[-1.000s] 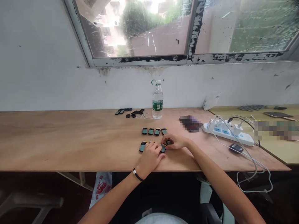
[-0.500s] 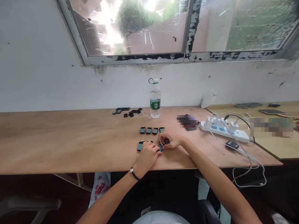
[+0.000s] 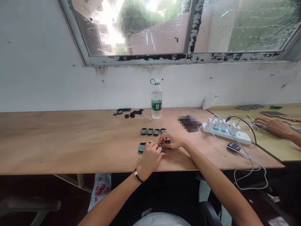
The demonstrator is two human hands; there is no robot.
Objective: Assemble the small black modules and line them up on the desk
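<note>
My left hand [image 3: 151,156] is closed, its fingers bent over a small black device with a grey-green screen [image 3: 163,150] near the table's front edge. Pinched close against the same device are the fingertips of my right hand [image 3: 171,141]. A small black piece [image 3: 167,142] shows in the right hand's grip; its kind is too small to make out. Just left of my left hand lies a like device [image 3: 142,147], and another beside it is mostly hidden by the fingers. Behind the hands runs a row of such devices [image 3: 150,131] with yellow tabs at their tops.
A water bottle [image 3: 156,105] stands at the back, next to several black parts [image 3: 136,112]. To the right are a white power strip [image 3: 225,131] with cables, a small dark gadget [image 3: 233,146] and a blurred-out item [image 3: 189,123]. Another person's hand [image 3: 274,126] rests on the adjoining table.
Both hands stay together at the device, which has turned slightly and shifted a little right under my left fingers. Another person's hand is now plainly seen at the right.
</note>
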